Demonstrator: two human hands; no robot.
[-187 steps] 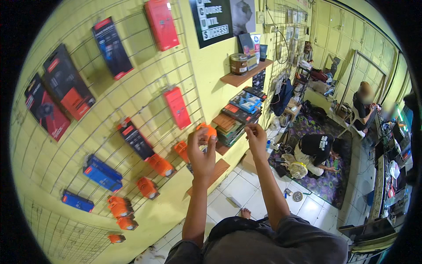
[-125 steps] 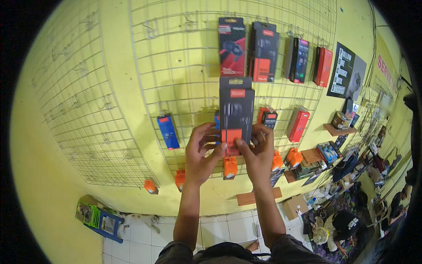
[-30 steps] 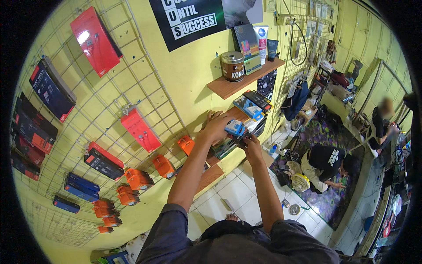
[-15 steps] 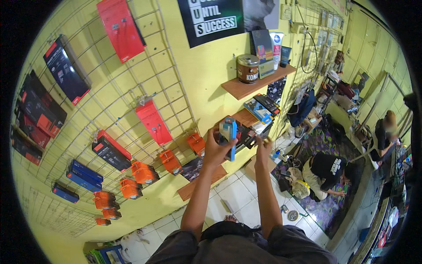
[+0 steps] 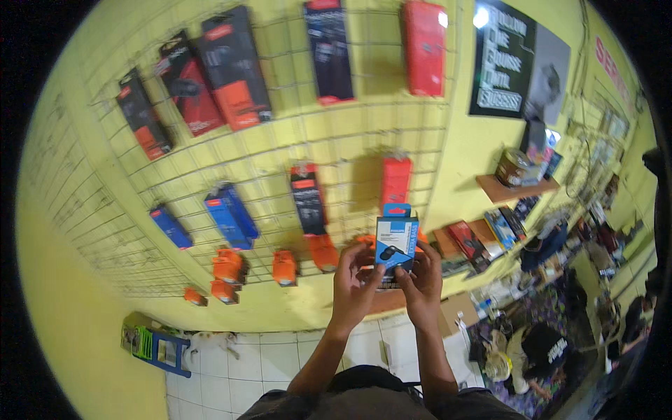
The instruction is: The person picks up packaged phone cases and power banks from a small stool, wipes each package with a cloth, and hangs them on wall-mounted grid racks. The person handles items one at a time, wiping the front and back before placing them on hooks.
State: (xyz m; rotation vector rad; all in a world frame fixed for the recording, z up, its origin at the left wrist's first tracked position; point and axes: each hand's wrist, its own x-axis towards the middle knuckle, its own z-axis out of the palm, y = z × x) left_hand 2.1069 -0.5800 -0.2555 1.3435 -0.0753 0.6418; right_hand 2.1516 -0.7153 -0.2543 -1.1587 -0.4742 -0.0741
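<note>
A small blue-and-white earphone box (image 5: 397,238) with a hanging tab on top is held upright in front of me, its printed face turned toward me. My left hand (image 5: 355,283) grips its left side, with the thumb on the lower front. On the opposite side my right hand (image 5: 423,283) grips it too, its thumb close to the left one. The fingers behind the box are partly hidden. Beyond the hands, a red package (image 5: 397,180) and an orange package (image 5: 323,253) hang on the wire wall grid (image 5: 269,150).
Several blue packages (image 5: 231,217) and dark packages (image 5: 236,73) hang on the grid. To the right are a wooden shelf (image 5: 514,187) and boxes (image 5: 467,241) on a lower one. A co-worker (image 5: 539,353) crouches at lower right. A cat-like white animal (image 5: 211,343) lies by a blue stool (image 5: 168,353).
My view has swung left toward the wire grid. The box, edge-on in my left hand before, now faces me. My right hand has left the lower shelf and joined the left on it.
</note>
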